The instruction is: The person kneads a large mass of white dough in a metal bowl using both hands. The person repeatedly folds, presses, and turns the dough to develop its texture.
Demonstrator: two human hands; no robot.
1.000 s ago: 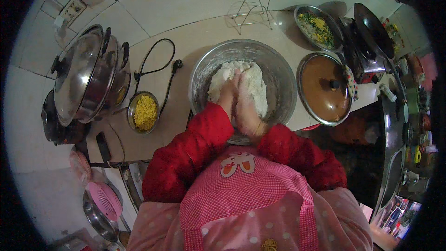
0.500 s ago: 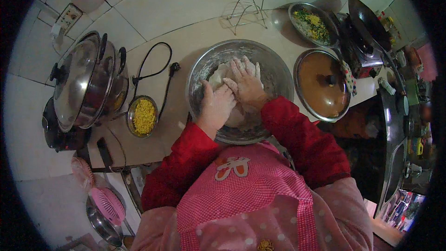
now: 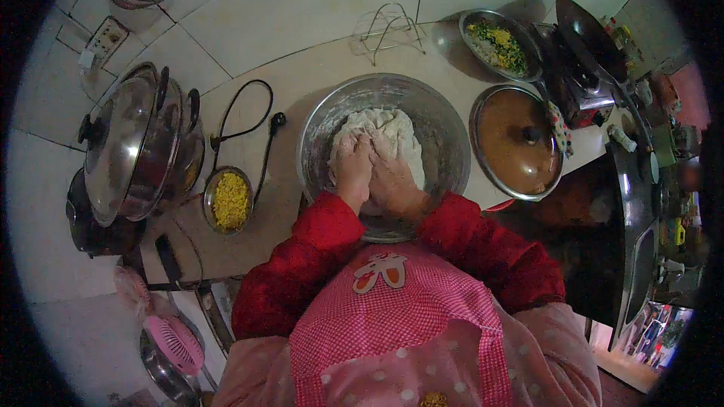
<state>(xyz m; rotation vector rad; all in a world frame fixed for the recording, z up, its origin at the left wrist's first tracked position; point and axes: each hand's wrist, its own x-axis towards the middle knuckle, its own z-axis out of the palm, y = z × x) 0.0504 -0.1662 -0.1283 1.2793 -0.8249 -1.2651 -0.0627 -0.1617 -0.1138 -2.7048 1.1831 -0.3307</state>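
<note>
A large metal bowl (image 3: 452, 136) stands on the counter in front of me. In it lies a pale, rough lump of dough (image 3: 396, 130). My left hand (image 3: 353, 172) presses into the near left of the lump, its fingers bent and dug in. Right beside it, my right hand (image 3: 396, 187) grips the dough too, with its fingertips sunk into the surface. The two hands are close together, and their palms are hidden against the dough.
At left are a lidded steel pot (image 3: 124, 147), a bowl of yellow crumbled food (image 3: 231, 202) and a black plugged cord (image 3: 264, 143). A glass lid (image 3: 513, 143), a bowl of chopped filling (image 3: 498, 44) and a wok (image 3: 592, 38) stand at right. A wire rack (image 3: 392, 30) is behind.
My hands have come together and lower in the bowl, the fingers going from laid out on the dough to bent into it. More of the dough's far side shows.
</note>
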